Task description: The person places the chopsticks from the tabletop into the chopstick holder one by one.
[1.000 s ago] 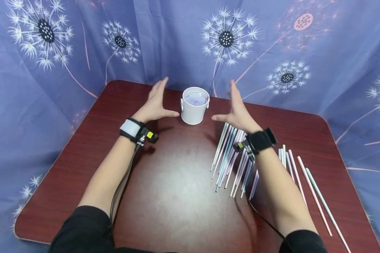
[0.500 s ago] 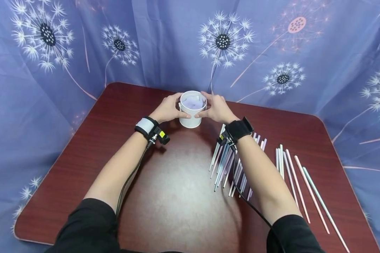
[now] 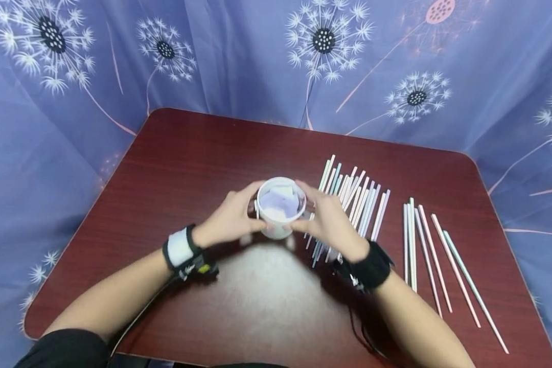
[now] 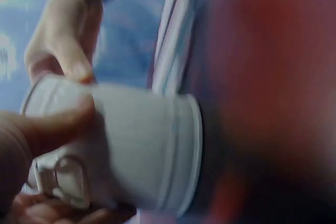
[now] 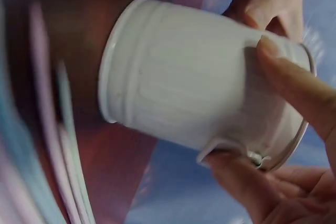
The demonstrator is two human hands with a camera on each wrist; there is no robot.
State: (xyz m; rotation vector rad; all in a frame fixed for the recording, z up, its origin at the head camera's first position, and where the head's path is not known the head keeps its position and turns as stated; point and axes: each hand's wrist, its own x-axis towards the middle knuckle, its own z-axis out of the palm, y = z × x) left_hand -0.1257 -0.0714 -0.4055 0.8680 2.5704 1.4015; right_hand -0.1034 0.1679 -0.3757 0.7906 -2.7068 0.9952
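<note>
Head view shows both hands clamped on a small white bucket (image 3: 279, 208): the left hand (image 3: 227, 223) curls round its left side, the right hand (image 3: 329, 224) round its right, thumbs near the rim. Both wrist views confirm it, with fingers (image 5: 294, 85) wrapping the wall (image 4: 142, 150) up by the rim, near a small handle lug (image 5: 223, 148).

The bucket sits between the hands above the middle of the table (image 3: 198, 153), slightly toward the near edge. Whether its base touches the top or is lifted just off it I cannot tell. It stands upright, mouth up, its long axis vertical; pale paper or lining shows inside.

I judge it light and stiff, probably thin painted metal: smooth, so somewhat slippery, and easy to tip if gripped high on 1 side only. The 2-handed hold on opposite walls below the rim looks sound; the ribbed wall offers some purchase.

Just right of the bucket, partly under the right hand, lies a packed bundle of straws (image 3: 363, 197), running from near edge to far edge and leaning slightly right. Further toward the right edge lies a looser group of straws (image 3: 430, 250). Blue cloth with dandelions (image 3: 324, 41) surrounds the table.
</note>
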